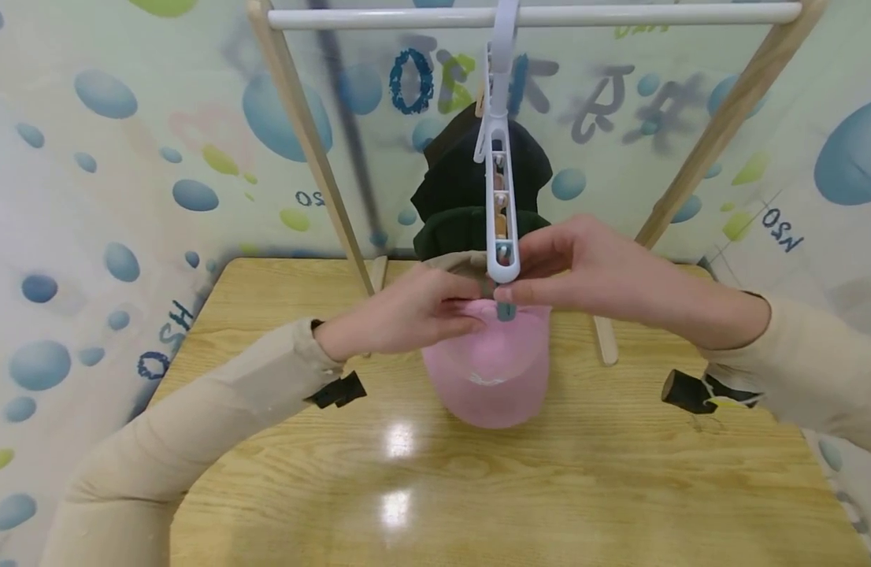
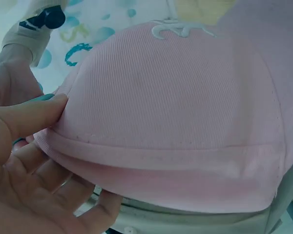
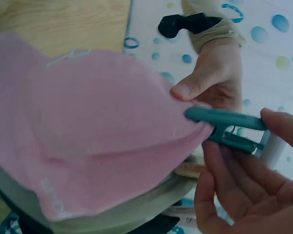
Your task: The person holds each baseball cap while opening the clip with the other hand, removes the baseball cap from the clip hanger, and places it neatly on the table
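A pink cap (image 1: 488, 378) with white lettering hangs brim toward me beneath the near end of a white hanger (image 1: 503, 274). My left hand (image 1: 407, 311) pinches the cap's edge, thumb on the outside and fingers underneath, as the left wrist view shows. With thumb and fingers my right hand (image 1: 594, 264) holds a teal clip (image 3: 224, 118) at its handle end. The clip's nose lies over the edge of the pink fabric, close to the left thumb. Directly behind the pink cap is a beige cap (image 1: 453, 264), partly hidden by the left hand.
Farther along the hanger hang a dark green cap (image 1: 446, 230) and black caps (image 1: 453, 169). The hanger hooks over the white bar (image 1: 620, 14) of a rack with wooden legs (image 1: 311, 150). Below is a wood-grain table (image 1: 301, 480); patterned walls (image 1: 74, 236) surround it.
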Action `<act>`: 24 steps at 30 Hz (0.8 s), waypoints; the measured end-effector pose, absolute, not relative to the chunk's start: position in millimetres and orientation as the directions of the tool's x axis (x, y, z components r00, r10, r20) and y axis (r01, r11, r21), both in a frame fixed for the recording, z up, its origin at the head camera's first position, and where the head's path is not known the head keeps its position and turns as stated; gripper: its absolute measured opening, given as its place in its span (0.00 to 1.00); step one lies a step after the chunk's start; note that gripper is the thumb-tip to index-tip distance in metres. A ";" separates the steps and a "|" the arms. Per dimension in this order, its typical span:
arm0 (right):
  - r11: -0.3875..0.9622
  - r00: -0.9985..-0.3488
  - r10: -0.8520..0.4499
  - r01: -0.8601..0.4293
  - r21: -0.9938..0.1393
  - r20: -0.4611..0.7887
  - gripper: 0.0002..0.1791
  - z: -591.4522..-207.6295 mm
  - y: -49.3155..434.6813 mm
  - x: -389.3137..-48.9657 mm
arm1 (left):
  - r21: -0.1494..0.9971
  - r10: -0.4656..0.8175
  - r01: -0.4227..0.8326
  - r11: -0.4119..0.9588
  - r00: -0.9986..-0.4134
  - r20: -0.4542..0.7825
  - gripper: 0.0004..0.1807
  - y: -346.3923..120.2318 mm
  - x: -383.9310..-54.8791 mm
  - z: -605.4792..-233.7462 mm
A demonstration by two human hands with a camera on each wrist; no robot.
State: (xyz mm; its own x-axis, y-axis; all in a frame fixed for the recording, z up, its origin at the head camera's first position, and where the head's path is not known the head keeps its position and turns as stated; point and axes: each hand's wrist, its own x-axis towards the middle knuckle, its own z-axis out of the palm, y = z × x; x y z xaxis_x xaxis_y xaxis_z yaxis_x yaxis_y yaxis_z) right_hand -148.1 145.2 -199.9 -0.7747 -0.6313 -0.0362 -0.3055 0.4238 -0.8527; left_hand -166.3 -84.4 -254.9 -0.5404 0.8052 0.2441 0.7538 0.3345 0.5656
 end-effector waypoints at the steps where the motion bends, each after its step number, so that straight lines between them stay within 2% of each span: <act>1: 0.423 -0.765 -0.643 -0.317 -0.849 -0.035 0.14 -199.2 146.3 -148.9 | 0.560 0.805 0.756 0.337 -0.540 0.245 0.03 -83.6 -166.2 -255.0; 7: 0.389 -0.687 -0.726 -0.452 -0.803 0.036 0.12 -199.2 151.2 -154.4 | 0.578 0.792 0.737 0.350 -0.563 0.237 0.03 -81.1 -165.6 -259.3; 9: 0.382 -0.671 -0.739 -0.494 -0.781 0.063 0.11 -200.4 151.4 -155.3 | 0.607 0.786 0.710 0.357 -0.579 0.215 0.07 -80.6 -164.1 -259.9; 11: 0.385 -0.664 -0.743 -0.528 -0.757 0.086 0.10 -201.7 151.5 -155.6 | 0.627 0.782 0.690 0.362 -0.591 0.199 0.09 -79.9 -162.8 -260.2; 18: 0.426 -0.650 -0.748 -0.622 -0.657 0.131 0.09 -204.0 151.6 -155.7 | 0.644 0.767 0.667 0.375 -0.613 0.189 0.07 -79.7 -159.1 -262.2; 24: 0.454 -0.617 -0.752 -0.739 -0.497 0.230 0.04 -205.4 150.6 -156.0 | 0.650 0.774 0.659 0.377 -0.610 0.169 0.08 -77.0 -157.1 -261.7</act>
